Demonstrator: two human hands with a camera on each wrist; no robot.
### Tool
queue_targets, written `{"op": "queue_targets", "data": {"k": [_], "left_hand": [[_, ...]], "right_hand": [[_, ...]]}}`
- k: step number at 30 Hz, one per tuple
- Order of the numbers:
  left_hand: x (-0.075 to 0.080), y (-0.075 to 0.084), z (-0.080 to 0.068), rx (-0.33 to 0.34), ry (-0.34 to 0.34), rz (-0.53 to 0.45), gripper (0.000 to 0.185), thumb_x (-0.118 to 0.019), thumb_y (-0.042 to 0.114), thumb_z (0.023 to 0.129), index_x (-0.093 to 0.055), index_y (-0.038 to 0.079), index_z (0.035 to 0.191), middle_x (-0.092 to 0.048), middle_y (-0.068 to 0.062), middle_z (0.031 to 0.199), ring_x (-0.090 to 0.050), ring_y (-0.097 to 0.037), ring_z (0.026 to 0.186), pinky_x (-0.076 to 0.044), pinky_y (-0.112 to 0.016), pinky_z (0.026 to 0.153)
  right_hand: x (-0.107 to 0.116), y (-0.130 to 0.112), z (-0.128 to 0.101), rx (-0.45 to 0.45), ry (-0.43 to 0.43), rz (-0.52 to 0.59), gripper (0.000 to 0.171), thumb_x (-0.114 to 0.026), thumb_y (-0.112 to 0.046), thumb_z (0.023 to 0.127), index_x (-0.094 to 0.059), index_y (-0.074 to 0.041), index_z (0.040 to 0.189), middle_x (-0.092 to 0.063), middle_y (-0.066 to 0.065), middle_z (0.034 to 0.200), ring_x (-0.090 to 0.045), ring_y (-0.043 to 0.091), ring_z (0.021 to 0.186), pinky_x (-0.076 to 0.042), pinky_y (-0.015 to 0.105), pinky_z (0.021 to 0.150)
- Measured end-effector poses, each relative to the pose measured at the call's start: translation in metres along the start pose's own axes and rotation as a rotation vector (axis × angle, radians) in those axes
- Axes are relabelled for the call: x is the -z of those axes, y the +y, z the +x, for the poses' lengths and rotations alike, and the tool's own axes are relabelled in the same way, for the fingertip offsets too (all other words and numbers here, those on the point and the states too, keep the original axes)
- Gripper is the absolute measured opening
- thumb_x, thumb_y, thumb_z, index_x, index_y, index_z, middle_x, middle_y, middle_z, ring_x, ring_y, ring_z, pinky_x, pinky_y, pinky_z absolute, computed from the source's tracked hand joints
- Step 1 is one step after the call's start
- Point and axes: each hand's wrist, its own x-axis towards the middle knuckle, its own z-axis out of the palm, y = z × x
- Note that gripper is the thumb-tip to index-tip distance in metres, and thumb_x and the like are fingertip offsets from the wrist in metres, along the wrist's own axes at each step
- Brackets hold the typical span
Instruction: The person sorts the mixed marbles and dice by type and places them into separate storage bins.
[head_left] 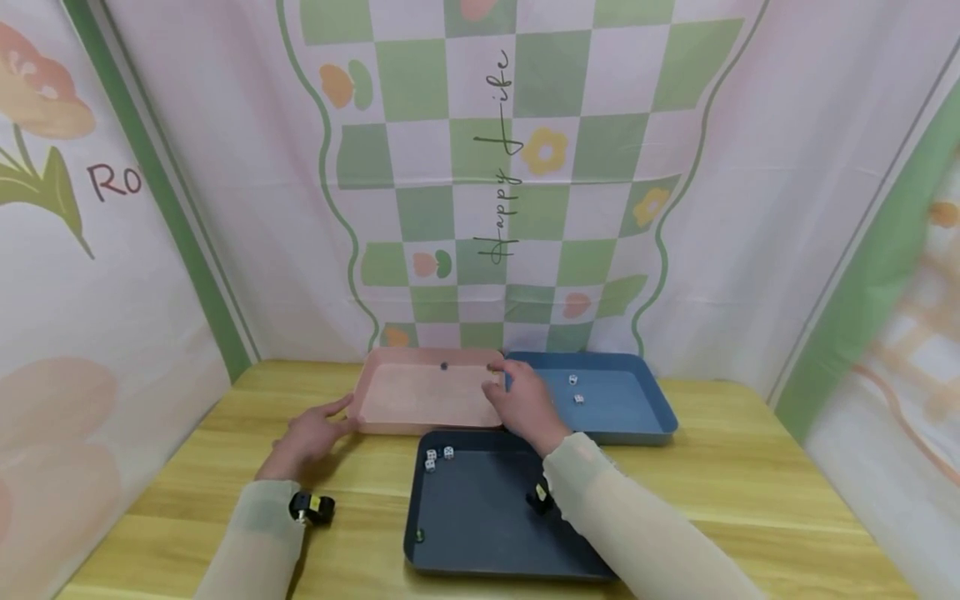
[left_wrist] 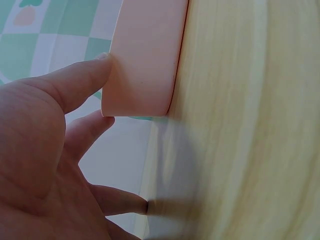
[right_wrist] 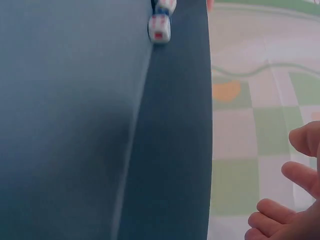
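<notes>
At the near left corner of the pink tray (head_left: pixel 427 429), my left hand (head_left: pixel 311 435) touches the rim with thumb and forefinger, other fingers spread. Close up, the left wrist view has the thumb (left_wrist: pixel 82 82) against the tray's wall (left_wrist: pixel 142 65). My right hand (head_left: pixel 525 404) reaches over the pink tray's right end. A small yellowish thing (head_left: pixel 492 368) shows by its fingertips. In the right wrist view the fingers (right_wrist: pixel 275 212) stand apart, with nothing visible between them. A dark die (head_left: pixel 444 366) lies at the back of the pink tray.
The blue tray (head_left: pixel 622 429) at right holds white dice (head_left: pixel 578 399). Nearer, a dark tray (head_left: pixel 487 571) holds several white dice (head_left: pixel 448 452) and a green die (head_left: pixel 420 536), partly under my right sleeve (head_left: pixel 607 492). A patterned curtain (head_left: pixel 480 208) hangs behind the wooden table (head_left: pixel 360 517).
</notes>
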Motion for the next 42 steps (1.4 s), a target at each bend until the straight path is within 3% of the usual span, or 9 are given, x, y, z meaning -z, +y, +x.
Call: {"op": "queue_targets", "data": {"k": [5, 8, 15, 19, 28, 36, 42], "left_hand": [[-0.001, 0.000, 0.000, -0.001, -0.003, -0.002, 0.071, -0.053, 0.065, 0.094, -0.038, 0.031, 0.154, -0.031, -0.025, 0.155, -0.004, -0.069, 0.133, 0.005, -0.089, 0.085], [0.000, -0.001, 0.000, -0.007, 0.001, -0.002, 0.072, -0.053, 0.066, 0.093, -0.038, 0.030, 0.154, -0.031, -0.026, 0.155, -0.004, -0.071, 0.132, 0.004, -0.090, 0.084], [0.000, -0.002, 0.001, -0.001, 0.006, -0.005, 0.071, -0.053, 0.066, 0.093, -0.039, 0.032, 0.154, -0.031, -0.025, 0.155, -0.004, -0.070, 0.133, 0.004, -0.090, 0.085], [0.000, -0.002, 0.001, 0.007, 0.008, -0.009, 0.071, -0.053, 0.066, 0.093, -0.039, 0.032, 0.154, -0.030, -0.026, 0.155, -0.005, -0.068, 0.134, 0.004, -0.089, 0.087], [0.001, 0.001, -0.001, -0.003, 0.009, -0.002, 0.071, -0.054, 0.066, 0.093, -0.040, 0.031, 0.154, -0.031, -0.026, 0.155, -0.006, -0.069, 0.133, 0.003, -0.089, 0.087], [0.003, 0.006, -0.005, -0.009, 0.014, 0.012, 0.071, -0.054, 0.064, 0.094, -0.040, 0.028, 0.154, -0.032, -0.027, 0.154, -0.005, -0.071, 0.132, 0.003, -0.090, 0.086], [0.002, 0.004, -0.003, -0.004, 0.012, 0.008, 0.072, -0.053, 0.066, 0.094, -0.040, 0.029, 0.154, -0.031, -0.027, 0.154, -0.004, -0.070, 0.133, 0.004, -0.089, 0.086]], "right_hand": [[-0.008, -0.008, -0.014, 0.072, -0.017, 0.035, 0.038, -0.065, -0.027, 0.098, -0.062, -0.014, 0.134, -0.045, 0.010, 0.150, -0.050, 0.034, 0.128, -0.047, 0.053, 0.095], [-0.012, -0.013, -0.022, 0.129, -0.055, 0.045, 0.035, -0.066, -0.025, 0.096, -0.065, -0.015, 0.130, -0.043, 0.008, 0.152, -0.043, 0.033, 0.136, -0.043, 0.056, 0.099], [-0.020, -0.023, -0.043, 0.430, -0.373, -0.076, 0.026, -0.070, -0.024, 0.095, -0.072, -0.018, 0.120, -0.038, 0.003, 0.156, -0.038, 0.025, 0.140, -0.043, 0.047, 0.104], [-0.025, -0.029, -0.051, 0.541, -0.515, -0.155, 0.026, -0.072, -0.027, 0.093, -0.073, -0.021, 0.119, -0.031, 0.005, 0.160, -0.039, 0.024, 0.140, -0.045, 0.038, 0.102], [-0.036, -0.035, -0.057, 0.648, -0.729, -0.318, 0.022, -0.075, -0.028, 0.090, -0.075, -0.031, 0.111, -0.030, 0.013, 0.160, -0.033, 0.022, 0.143, -0.037, 0.033, 0.109], [-0.043, -0.031, -0.057, 0.742, -0.816, -0.358, 0.023, -0.075, -0.030, 0.092, -0.075, -0.034, 0.114, -0.026, 0.007, 0.162, -0.031, 0.018, 0.143, -0.034, 0.034, 0.112], [-0.047, -0.028, -0.058, 0.797, -0.844, -0.393, 0.023, -0.074, -0.031, 0.093, -0.075, -0.034, 0.115, -0.024, 0.009, 0.163, -0.019, 0.018, 0.148, -0.027, 0.035, 0.115]]}}
